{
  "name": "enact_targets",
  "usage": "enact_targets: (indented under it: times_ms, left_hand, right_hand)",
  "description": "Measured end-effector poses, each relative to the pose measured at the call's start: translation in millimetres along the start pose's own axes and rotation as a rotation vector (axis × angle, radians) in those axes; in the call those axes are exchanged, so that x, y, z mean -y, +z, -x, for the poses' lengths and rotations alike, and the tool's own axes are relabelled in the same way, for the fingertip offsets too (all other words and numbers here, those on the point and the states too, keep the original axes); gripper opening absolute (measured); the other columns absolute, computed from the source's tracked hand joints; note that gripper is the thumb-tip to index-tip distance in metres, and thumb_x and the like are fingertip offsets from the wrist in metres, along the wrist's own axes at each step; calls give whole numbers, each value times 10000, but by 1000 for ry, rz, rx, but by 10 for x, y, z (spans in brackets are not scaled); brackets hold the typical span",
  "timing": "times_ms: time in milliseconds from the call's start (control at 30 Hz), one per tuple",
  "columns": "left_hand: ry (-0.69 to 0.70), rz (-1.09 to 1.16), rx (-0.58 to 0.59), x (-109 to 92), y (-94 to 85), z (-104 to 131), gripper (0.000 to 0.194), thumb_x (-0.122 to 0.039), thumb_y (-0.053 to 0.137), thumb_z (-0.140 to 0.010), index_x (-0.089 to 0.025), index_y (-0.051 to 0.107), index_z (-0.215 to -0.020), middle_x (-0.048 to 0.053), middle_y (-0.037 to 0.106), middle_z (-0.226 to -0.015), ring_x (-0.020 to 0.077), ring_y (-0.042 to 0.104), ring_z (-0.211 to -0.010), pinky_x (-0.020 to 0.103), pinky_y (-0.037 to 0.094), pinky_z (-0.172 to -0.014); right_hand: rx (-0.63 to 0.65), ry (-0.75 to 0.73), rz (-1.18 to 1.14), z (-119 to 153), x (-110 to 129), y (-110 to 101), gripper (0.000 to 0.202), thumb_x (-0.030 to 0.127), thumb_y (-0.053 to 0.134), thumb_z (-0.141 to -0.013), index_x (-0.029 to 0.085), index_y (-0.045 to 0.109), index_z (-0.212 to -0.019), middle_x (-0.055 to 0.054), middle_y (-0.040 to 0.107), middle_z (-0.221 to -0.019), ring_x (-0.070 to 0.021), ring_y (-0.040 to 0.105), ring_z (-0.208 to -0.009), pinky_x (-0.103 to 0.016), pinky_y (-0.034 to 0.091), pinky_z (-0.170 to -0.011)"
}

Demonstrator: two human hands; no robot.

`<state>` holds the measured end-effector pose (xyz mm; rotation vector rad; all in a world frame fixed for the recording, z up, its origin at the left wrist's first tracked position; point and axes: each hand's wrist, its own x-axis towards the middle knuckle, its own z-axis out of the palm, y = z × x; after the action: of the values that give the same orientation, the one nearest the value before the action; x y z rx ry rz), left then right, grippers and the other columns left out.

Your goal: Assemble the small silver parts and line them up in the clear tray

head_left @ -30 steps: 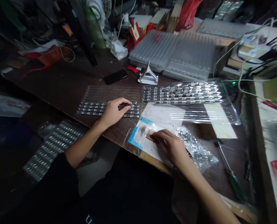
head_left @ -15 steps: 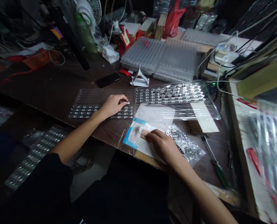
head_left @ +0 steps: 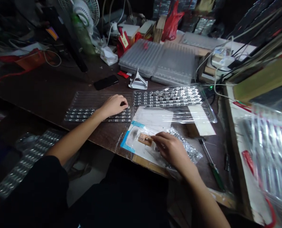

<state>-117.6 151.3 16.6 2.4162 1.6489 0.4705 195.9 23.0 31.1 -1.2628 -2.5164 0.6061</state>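
My left hand (head_left: 114,105) is over the left clear plastic tray (head_left: 83,98), thumb and index finger closed together at the right end of the upper row of small shiny metal parts (head_left: 80,114). Whatever it pinches is hidden. My right hand (head_left: 173,148) is closed, its fingertips at the right end of a small brown block (head_left: 144,139). Something tiny may be between those fingers, but I cannot make it out. The block lies on a white sheet edged with blue tape (head_left: 126,144). A clear bag of loose metal parts (head_left: 190,150) lies partly behind the right hand.
Right of the left tray is another tray with rows of metal parts (head_left: 167,96), with a pale strip (head_left: 201,120) across its corner. A green-handled screwdriver (head_left: 215,175) lies at right. Behind are a phone (head_left: 106,82), a white stand (head_left: 138,82) and stacked clear trays (head_left: 141,58).
My right fingers have drawn back to the right, uncovering more of the brown block. My left fingertips have lowered to the row, and the shiny piece at them is hidden. The view has shifted slightly.
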Motion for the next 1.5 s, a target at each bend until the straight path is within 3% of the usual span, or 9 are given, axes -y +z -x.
enact_targets:
  times_ms: [133, 233, 400, 567, 667, 800, 1000, 1300, 1500]
  left_hand:
    - [-13, -28, 17, -83, -106, 10, 141, -137, 631, -798, -215, 731, -860, 48, 715, -932, 232, 617, -894, 357, 467, -883]
    - [14, -13, 0, -314, -111, -59, 167, -147, 594, -838, -209, 726, -921, 45, 711, -958, 228, 609, -908, 363, 463, -882]
    - [82, 6, -32, -762, 105, -312, 141, -231, 635, -863, -198, 720, -971, 51, 697, -991, 230, 586, -943, 361, 468, -880]
    - [119, -35, -47, -859, 233, -410, 88, -234, 660, -850, -173, 710, -890, 80, 673, -983, 251, 579, -976, 379, 470, -876]
    - [141, 63, -95, -868, 138, -239, 67, -181, 633, -847, -163, 679, -893, 70, 684, -986, 237, 607, -960, 372, 479, -875]
    - [96, 345, -94, -1001, 1, 227, 65, -157, 613, -847, -166, 648, -901, 26, 714, -934, 170, 660, -849, 291, 507, -798]
    - [25, 555, -62, -1208, 214, 834, 101, -147, 575, -895, -170, 659, -946, 26, 712, -923, 149, 664, -850, 263, 518, -799]
    - [86, 549, -23, -1219, 384, 964, 69, -207, 658, -916, -222, 712, -956, 11, 757, -952, 168, 686, -902, 306, 516, -820]
    - [146, 517, -111, -1231, 425, 1007, 62, -160, 661, -906, -184, 706, -941, 34, 751, -917, 172, 676, -883, 305, 520, -804]
  right_hand:
    - [94, 127, 68, 73, -133, -98, 192, 276, 637, -922, 198, 748, -1058, -76, 723, -930, -248, 678, -861, -328, 489, -717]
    - [164, 164, 53, 83, -136, -111, 172, 261, 666, -900, 195, 740, -1041, -77, 718, -942, -234, 675, -854, -305, 474, -703]
    - [245, 163, -80, 86, -84, -130, 185, 175, 550, -951, 187, 734, -949, -74, 722, -942, -202, 673, -852, -281, 468, -732]
    - [205, 148, -58, 128, -124, -124, 151, 183, 576, -940, 203, 721, -977, -69, 716, -964, -205, 668, -862, -284, 473, -740]
    - [170, 167, -59, 138, -159, -105, 145, 224, 602, -937, 211, 718, -1024, -65, 712, -995, -213, 672, -882, -290, 478, -749]
    - [201, 166, -110, 124, -138, -102, 176, 170, 563, -949, 214, 733, -962, -53, 727, -971, -210, 684, -872, -288, 474, -757]
    - [187, 121, -120, 136, -110, -108, 279, 178, 465, -980, 211, 693, -1138, -79, 693, -992, -213, 668, -852, -302, 495, -748]
    - [-82, 76, -259, 105, -128, -98, 185, 213, 488, -993, 217, 672, -1008, -60, 701, -953, -202, 669, -881, -313, 522, -786]
    - [-91, 69, -263, 60, -82, -47, 184, 200, 521, -973, 214, 701, -1010, -68, 726, -951, -213, 689, -880, -338, 546, -800]
